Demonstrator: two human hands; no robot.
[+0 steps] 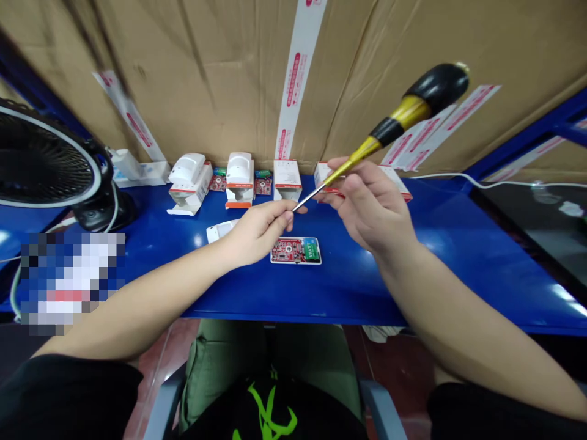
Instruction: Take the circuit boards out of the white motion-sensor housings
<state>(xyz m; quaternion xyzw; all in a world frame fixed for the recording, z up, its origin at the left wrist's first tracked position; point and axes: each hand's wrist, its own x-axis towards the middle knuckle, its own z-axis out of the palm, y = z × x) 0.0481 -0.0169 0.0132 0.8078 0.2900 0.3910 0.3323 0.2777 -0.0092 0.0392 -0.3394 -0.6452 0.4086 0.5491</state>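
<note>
A screwdriver (367, 146) with a yellow and black handle slants up to the right above the table. My left hand (261, 232) pinches the tip end of its metal shaft. The fingers of my right hand (376, 208) are closed around the lower part of the handle. Beneath my hands, a white-cased red circuit board (287, 252) with a green and blue battery marked VAVTT lies face up on the blue table (348, 287). Just behind my left hand is a white plastic cover (221, 230), partly hidden by the hand.
Along the back stand white detector housings (188, 169) on small boxes, another box (287, 174) and more red circuit boards (263, 183). A long box (398, 181) lies behind my right hand. A black fan (46, 156) and a power strip (147, 173) are on the left.
</note>
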